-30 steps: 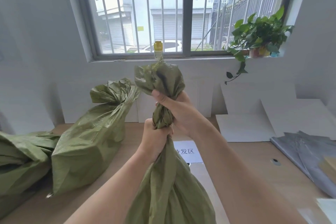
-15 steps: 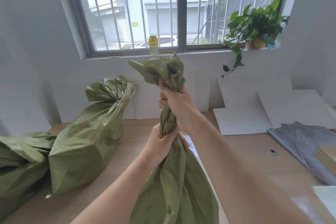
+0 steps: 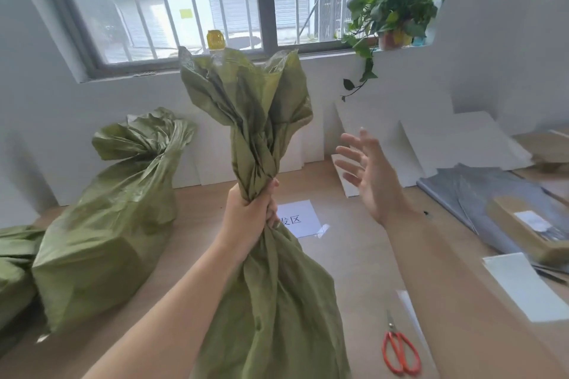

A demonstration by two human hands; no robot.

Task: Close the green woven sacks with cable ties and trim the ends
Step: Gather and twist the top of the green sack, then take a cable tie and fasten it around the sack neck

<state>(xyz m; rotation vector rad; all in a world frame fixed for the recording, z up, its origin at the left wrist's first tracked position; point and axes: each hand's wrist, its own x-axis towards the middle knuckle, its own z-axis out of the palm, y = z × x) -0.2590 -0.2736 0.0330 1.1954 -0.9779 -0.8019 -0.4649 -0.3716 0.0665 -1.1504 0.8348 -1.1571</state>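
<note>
- Our left hand (image 3: 251, 209) is clamped in a fist round the twisted neck of a green woven plastic sack (image 3: 271, 301). The loose mouth flares above the fist and the body hangs below it.
- Our right hand (image 3: 369, 175) is free, with fingers spread and holding nothing. It is just right of the flared mouth and apart from the fabric.
- We see no cable tie on this neck or in either hand. We judge this sack gathered but not yet tied or trimmed.
- Left of the left hand, a second green woven sack (image 3: 104, 224) slumps on the pale wooden tabletop (image 3: 354, 255), its neck bunched tight. We cannot tell whether a tie sits there.
- Further left, at the frame edge, lies a third green sack (image 3: 15, 255). We cannot see its mouth.
- Orange-handled scissors (image 3: 400, 354) lie on the tabletop beneath the right forearm, nearer us than the right hand, untouched.
- For the held sack, we reckon what is left is to fetch a tie, cinch it round the neck and trim the tail. We see no supply of ties.
</note>
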